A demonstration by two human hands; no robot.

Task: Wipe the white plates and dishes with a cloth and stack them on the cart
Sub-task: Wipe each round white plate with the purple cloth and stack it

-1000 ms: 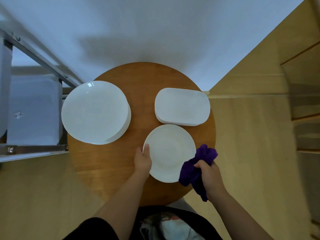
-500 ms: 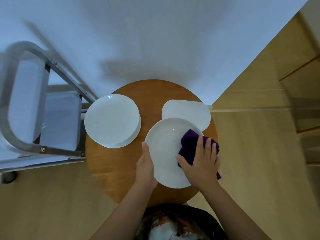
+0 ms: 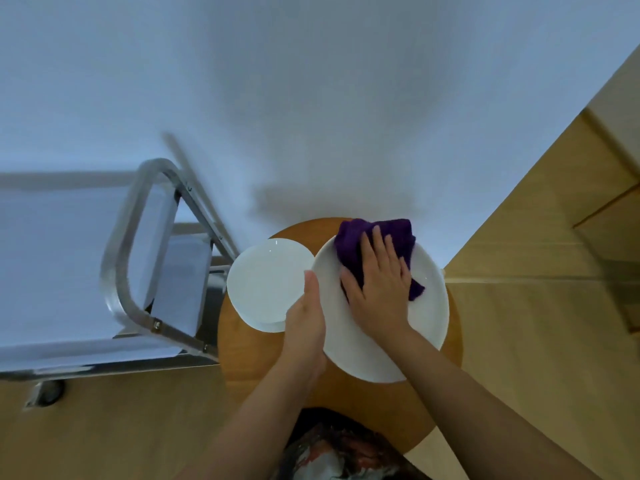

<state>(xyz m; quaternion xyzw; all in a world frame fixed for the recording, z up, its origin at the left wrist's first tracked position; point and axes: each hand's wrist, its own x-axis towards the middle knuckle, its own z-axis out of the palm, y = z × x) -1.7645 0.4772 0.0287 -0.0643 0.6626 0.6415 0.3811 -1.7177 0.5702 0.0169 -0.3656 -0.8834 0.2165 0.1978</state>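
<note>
The white plate (image 3: 426,327) is raised and tilted over the round counter (image 3: 263,368). The left hand (image 3: 306,327) grasps its left rim, thumb on top; its fingers are hidden, probably beneath. The right hand (image 3: 379,289) presses the purple cloth (image 3: 356,244) flat with straight fingers. Glazed china likely handles stiff, slick and breakable, so the rim is the place to hold. A plate stack (image 3: 266,282) sits beside it; the cart (image 3: 138,271) stands left.

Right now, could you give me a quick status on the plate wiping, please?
Left hand gripping plate rim. Right hand flat, pressing purple cloth on it. Plate stack close beside.
</note>
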